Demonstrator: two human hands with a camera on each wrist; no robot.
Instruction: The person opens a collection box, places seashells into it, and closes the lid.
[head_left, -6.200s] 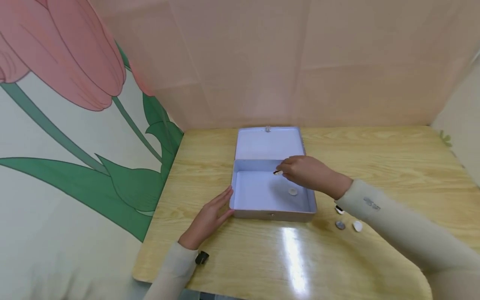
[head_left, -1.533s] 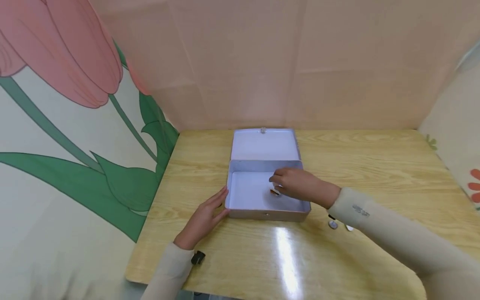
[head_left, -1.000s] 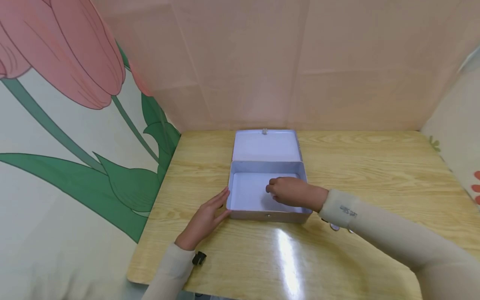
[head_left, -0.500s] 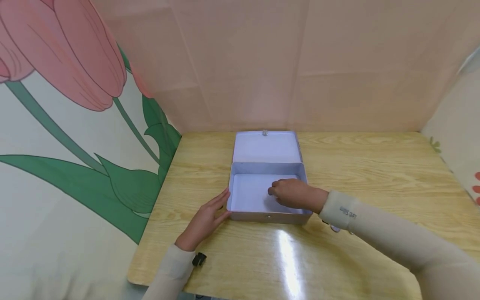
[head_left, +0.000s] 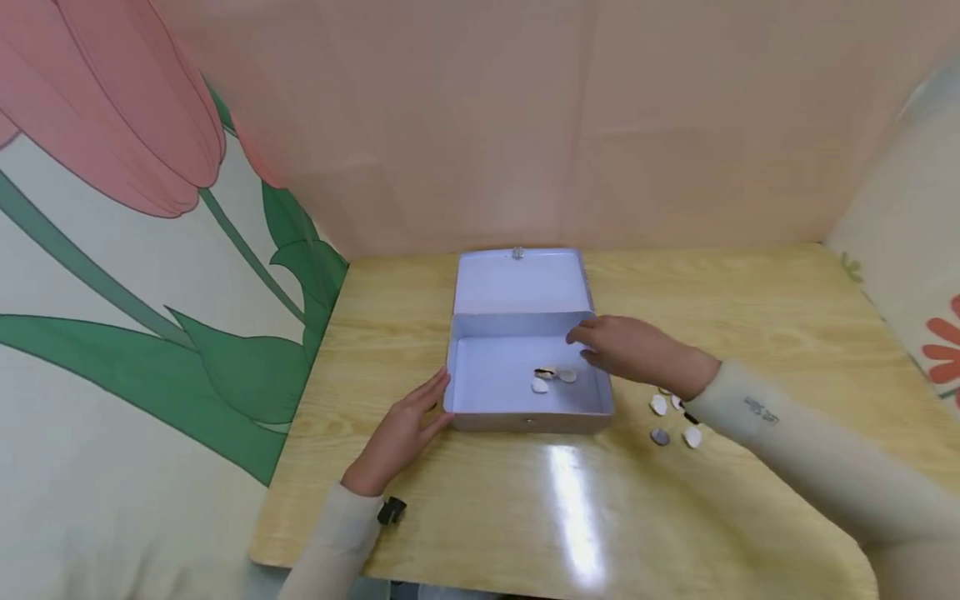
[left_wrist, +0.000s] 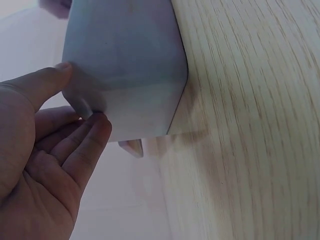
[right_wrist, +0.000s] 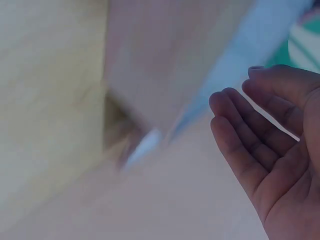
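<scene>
An opened metal box (head_left: pixel 495 422) with a white inside stands on the table, its lid (head_left: pixel 521 283) tipped back. Three small pieces like shells lie on its floor: a brown-edged one (head_left: pixel 546 373), a pale one (head_left: pixel 567 377) and a white one (head_left: pixel 540 387). My left hand (head_left: pixel 397 437) touches the box's left side near the front corner; in the left wrist view its thumb and fingertips rest against the wall (left_wrist: pixel 125 65). Above the box's right wall is my right hand (head_left: pixel 637 346), and in the right wrist view that hand (right_wrist: pixel 275 145) has relaxed fingers with nothing in them.
Several more shell-like pieces, among them a grey one (head_left: pixel 660 437) and a white one (head_left: pixel 692 437), lie on the table (head_left: pixel 465 508) right of the box, partly under my right wrist. Behind the table hangs a pinkish sheet (head_left: pixel 465 125); a flower-painted wall stands at the left.
My right hand has risen from the box floor and moved right, uncovering the pieces inside. Compared with the earliest frame, more pieces are visible in the box. My left hand stays at the box.
</scene>
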